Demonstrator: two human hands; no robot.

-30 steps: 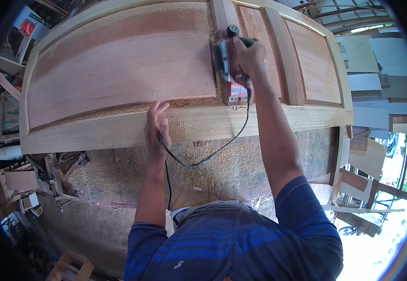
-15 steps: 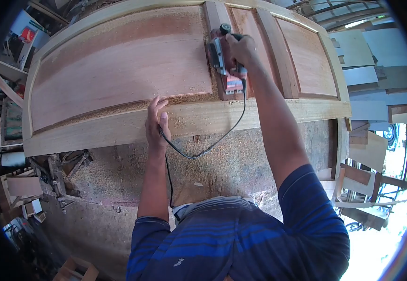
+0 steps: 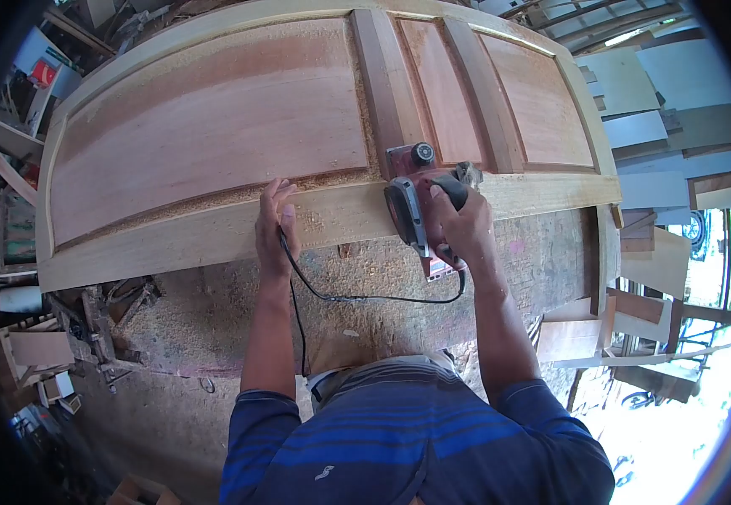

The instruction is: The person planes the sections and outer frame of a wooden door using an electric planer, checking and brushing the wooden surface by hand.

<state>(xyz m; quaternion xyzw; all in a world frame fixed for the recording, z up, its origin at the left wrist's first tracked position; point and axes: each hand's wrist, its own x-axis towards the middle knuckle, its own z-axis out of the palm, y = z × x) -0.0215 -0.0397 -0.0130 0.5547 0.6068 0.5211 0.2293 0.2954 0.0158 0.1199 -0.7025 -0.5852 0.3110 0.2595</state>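
Observation:
A panelled wooden door (image 3: 214, 126) lies flat with shavings along its grooves. My right hand (image 3: 464, 220) is closed around the handle of a red and black power planer (image 3: 416, 202), which sits across the door's near rail, its rear end overhanging the near edge. My left hand (image 3: 276, 229) rests at the near rail, left of the planer, with the black cord (image 3: 357, 298) looped between thumb and palm. The cord runs from the planer's rear to that hand, then down toward my body.
Under the door is a worn workbench (image 3: 365, 328) strewn with wood dust. Stacked boards (image 3: 656, 177) stand at the right. Scrap wood and a green crate (image 3: 19, 227) are at the left. A metal clamp-like part (image 3: 100, 328) sits at the bench's left end.
My right hand has drawn the planer toward me, from the cross rail down to the near rail. The cord now hangs lower and flatter. My left hand has stayed at the near rail.

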